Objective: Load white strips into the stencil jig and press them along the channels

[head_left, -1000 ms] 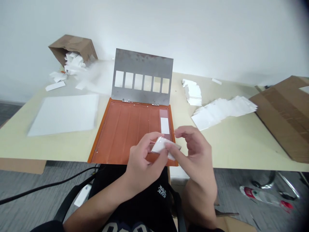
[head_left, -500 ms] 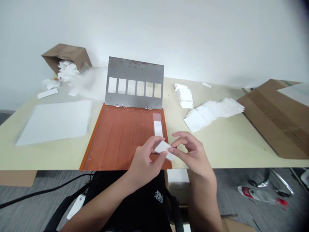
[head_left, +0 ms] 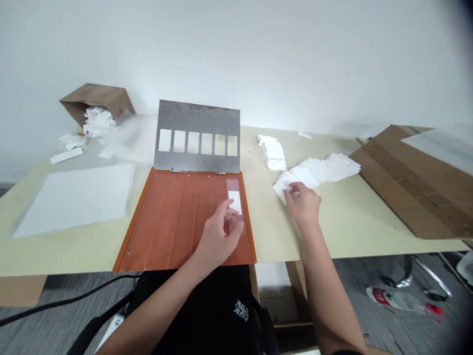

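Note:
My left hand [head_left: 220,237] hovers over the right side of an orange-brown board [head_left: 173,217], thumb and fingers apart, with nothing seen between them. Just beyond its fingertips, a small white card [head_left: 234,201] lies on a pale strip along the board's right edge. To the right, my right hand [head_left: 303,202] is at the near left end of an overlapping row of white pieces [head_left: 325,170]. Its thumb and forefinger are curled together on a white card there; the fingers partly cover it. A hinged grey metal plate [head_left: 197,118] with several rectangular windows stands raised behind the board.
A small stack of white cards [head_left: 272,154] lies behind the row. White sheets [head_left: 77,197] lie at left, near a tipped cardboard box [head_left: 107,96] spilling white scraps. A large cardboard box [head_left: 417,192] stands at right. A plastic bottle [head_left: 402,301] lies on the floor.
Both hands held a small white card over the board's near right corner. My right hand has moved away to the white row; my left hand has let go and opened. The view has shifted slightly.

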The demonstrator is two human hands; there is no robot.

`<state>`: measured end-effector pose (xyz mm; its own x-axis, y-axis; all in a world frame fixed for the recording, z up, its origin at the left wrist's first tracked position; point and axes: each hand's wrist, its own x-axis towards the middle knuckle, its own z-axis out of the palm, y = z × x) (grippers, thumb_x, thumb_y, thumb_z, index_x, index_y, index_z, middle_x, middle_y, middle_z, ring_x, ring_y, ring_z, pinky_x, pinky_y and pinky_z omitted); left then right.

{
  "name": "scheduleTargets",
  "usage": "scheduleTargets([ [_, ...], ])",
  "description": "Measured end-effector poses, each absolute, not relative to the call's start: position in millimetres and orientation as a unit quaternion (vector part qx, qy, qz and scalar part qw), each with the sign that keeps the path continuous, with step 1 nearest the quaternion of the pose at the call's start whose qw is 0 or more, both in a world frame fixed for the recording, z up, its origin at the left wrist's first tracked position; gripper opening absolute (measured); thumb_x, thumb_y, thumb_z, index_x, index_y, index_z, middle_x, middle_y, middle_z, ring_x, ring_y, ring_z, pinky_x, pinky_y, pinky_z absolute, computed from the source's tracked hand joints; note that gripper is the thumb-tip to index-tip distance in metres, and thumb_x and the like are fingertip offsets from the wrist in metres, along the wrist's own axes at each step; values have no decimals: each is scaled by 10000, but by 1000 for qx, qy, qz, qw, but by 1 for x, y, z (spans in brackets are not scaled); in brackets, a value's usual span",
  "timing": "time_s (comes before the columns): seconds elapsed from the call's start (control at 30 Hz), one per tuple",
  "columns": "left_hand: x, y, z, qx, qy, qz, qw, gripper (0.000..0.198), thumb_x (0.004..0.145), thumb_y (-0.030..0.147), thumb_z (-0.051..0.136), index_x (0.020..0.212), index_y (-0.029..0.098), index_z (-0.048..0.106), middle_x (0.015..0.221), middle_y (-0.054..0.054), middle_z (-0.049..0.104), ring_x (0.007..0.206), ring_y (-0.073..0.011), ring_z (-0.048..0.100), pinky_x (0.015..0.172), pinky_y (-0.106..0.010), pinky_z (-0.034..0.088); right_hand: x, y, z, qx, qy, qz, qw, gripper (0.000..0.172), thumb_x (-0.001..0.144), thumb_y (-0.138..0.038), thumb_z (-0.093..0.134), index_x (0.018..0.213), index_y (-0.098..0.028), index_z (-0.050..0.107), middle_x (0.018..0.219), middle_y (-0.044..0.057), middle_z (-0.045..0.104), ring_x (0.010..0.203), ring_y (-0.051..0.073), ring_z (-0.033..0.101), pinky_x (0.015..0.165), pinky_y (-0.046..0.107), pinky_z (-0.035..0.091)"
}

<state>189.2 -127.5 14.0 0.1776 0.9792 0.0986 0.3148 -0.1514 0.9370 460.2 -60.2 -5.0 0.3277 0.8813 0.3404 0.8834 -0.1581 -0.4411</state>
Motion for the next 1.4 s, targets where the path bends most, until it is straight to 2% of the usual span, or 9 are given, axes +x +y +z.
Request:
scheduleTargets([
  [0.07,184,-125,12,666,504,403,375,387,871,250,562,1251,230,493,1044,-41,694,882,-166,658,782,-351,552,458,-57,-8,-764,-589,-64,256,242,826,-279,551,1024,-189,659,1019,125,676,953,295,570,829,455,373],
  [0.17,178,-121,10,695,511,398,311,283,873,222,557,1157,230,563,971,-18,689,822,-156,634,795,-350,544,445,-59,-5,-725,-626,-93,271,246,851,-287,542,1046,-195,660,1080,137,650,992,307,559,832,452,374],
  [0.33,174,-123,14,750,523,324,244,153,885,207,546,1014,217,628,999,-43,696,951,-217,627,842,-402,509,413,-53,10,-518,-786,87,326,148,893,-319,563,956,-227,660,977,70,684,931,228,615,851,380,443],
  [0.4,175,-126,15,773,515,294,224,138,893,188,533,972,213,642,1002,-42,699,928,-216,623,848,-412,483,400,-47,14,-473,-815,137,304,133,903,-303,571,961,-238,672,1018,59,694,958,221,619,872,385,438],
  [0.53,179,-135,14,803,503,253,195,148,909,173,525,901,205,669,963,-39,711,852,-201,608,795,-393,435,385,-37,10,-464,-834,150,259,132,901,-317,603,971,-273,706,1102,47,701,982,233,605,868,413,405],
  [0.8,178,-149,12,832,489,218,147,196,949,211,487,932,200,683,998,-48,686,883,-206,584,774,-390,378,374,-46,0,-455,-842,122,262,139,915,-333,612,910,-261,731,1079,41,703,1013,222,581,872,407,321],
  [0.97,177,-155,13,834,492,213,131,187,937,221,508,996,200,684,1023,-64,660,894,-210,573,785,-396,361,371,-48,2,-461,-849,113,234,163,919,-314,605,839,-249,731,1040,45,701,989,215,562,838,400,291],
  [1.23,178,-155,11,838,497,181,135,215,957,276,494,1007,211,693,1026,-65,654,918,-218,568,796,-411,338,370,-49,2,-461,-851,102,230,173,919,-294,600,804,-247,721,1047,41,702,1002,219,550,824,403,278],
  [1.4,180,-151,8,843,499,178,94,242,967,298,487,1086,199,674,1066,-83,662,930,-230,561,796,-418,328,370,-49,2,-461,-853,103,222,191,929,-307,586,810,-256,726,1079,37,705,1036,229,542,840,417,279],
])
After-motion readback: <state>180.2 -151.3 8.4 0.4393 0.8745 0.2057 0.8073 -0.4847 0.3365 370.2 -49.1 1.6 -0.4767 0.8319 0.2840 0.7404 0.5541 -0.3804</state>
